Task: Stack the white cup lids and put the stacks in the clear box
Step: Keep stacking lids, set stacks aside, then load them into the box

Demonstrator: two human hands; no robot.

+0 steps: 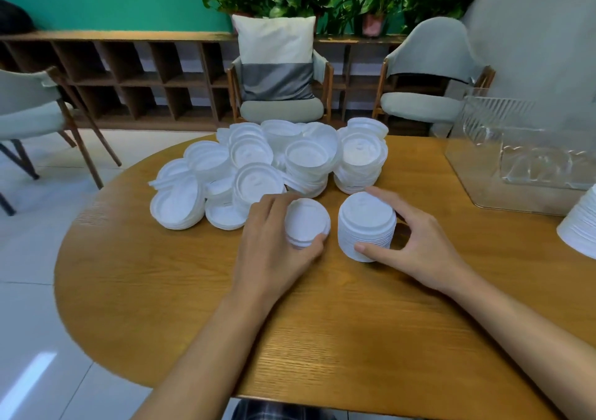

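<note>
White cup lids (258,168) lie heaped by the far edge of the tabletop (193,290); I record my left hand (271,252) grasping a short stack (306,223) and my right hand (419,245) clasping a taller stack (366,226) just beside it, clear box (516,168) at the right edge.

I can read no writing, label, brand or number anywhere in my view. The small moulded marks on the tops of the white lids (254,181) are too blurred for me to make out as letters. The ribbed pattern pressed into the clear box (503,110) shows nothing I can read either.
</note>
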